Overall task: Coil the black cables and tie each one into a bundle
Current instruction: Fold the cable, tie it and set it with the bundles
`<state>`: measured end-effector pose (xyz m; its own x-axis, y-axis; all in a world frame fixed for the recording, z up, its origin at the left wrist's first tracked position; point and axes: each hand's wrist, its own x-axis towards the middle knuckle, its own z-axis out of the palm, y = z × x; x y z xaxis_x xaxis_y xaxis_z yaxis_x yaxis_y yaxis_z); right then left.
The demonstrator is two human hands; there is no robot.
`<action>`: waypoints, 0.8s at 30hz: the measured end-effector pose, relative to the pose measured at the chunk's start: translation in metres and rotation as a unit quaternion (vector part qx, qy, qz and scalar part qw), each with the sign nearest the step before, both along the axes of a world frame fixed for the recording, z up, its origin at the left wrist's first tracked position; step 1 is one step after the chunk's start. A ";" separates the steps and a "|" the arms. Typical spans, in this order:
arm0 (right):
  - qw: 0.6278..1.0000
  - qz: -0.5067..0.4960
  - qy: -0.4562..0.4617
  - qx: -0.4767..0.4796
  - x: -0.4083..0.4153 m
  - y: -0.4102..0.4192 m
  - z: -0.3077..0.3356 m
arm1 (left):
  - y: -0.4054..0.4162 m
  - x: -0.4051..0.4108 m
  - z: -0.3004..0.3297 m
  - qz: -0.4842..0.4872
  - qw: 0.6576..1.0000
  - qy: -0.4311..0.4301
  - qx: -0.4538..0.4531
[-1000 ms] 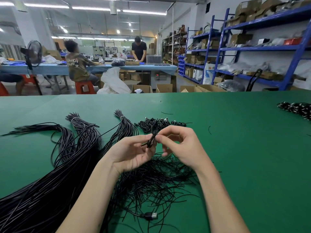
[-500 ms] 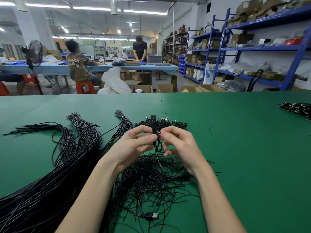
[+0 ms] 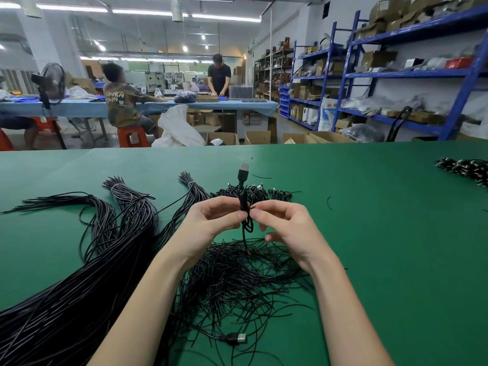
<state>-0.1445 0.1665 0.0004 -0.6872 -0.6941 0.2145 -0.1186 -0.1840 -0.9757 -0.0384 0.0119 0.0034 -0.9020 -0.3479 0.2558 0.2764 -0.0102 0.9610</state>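
Between my two hands stands a small coiled black cable (image 3: 245, 204), upright, its USB plug (image 3: 244, 172) pointing up above my fingers. My left hand (image 3: 211, 220) pinches the coil from the left and my right hand (image 3: 284, 225) pinches it from the right. A loop and a short loose end hang below my fingertips. Under my wrists lies a heap of thin black ties (image 3: 237, 276). A thick sheaf of long black cables (image 3: 79, 286) runs along the left side of the green table (image 3: 383, 260). Several finished bundles (image 3: 261, 192) lie just beyond my hands.
A loose USB plug (image 3: 236, 338) lies near the front edge. More bundles (image 3: 464, 170) sit at the far right. Beyond the table are cardboard boxes (image 3: 257, 137), blue shelving (image 3: 396, 75), a fan (image 3: 51, 83), and two people at a blue workbench (image 3: 158, 104).
The coil has been turned upright and raised a little, so the USB plug now sticks up above my fingers. Both hands stay together at the table's middle.
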 end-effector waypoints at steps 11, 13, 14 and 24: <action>0.987 -0.039 0.152 -0.037 -0.005 -0.003 -0.005 | -0.002 -0.003 0.001 -0.027 0.988 -0.076 0.131; 0.996 0.003 0.082 -0.039 -0.007 0.000 -0.007 | -0.003 -0.004 0.000 -0.026 0.988 -0.072 0.131; 0.998 0.028 0.039 -0.037 -0.009 0.002 -0.009 | -0.003 -0.005 -0.001 -0.022 0.989 -0.072 0.127; 0.995 -0.026 -0.088 0.028 -0.011 -0.005 -0.030 | -0.007 -0.013 -0.021 0.040 0.994 -0.083 0.060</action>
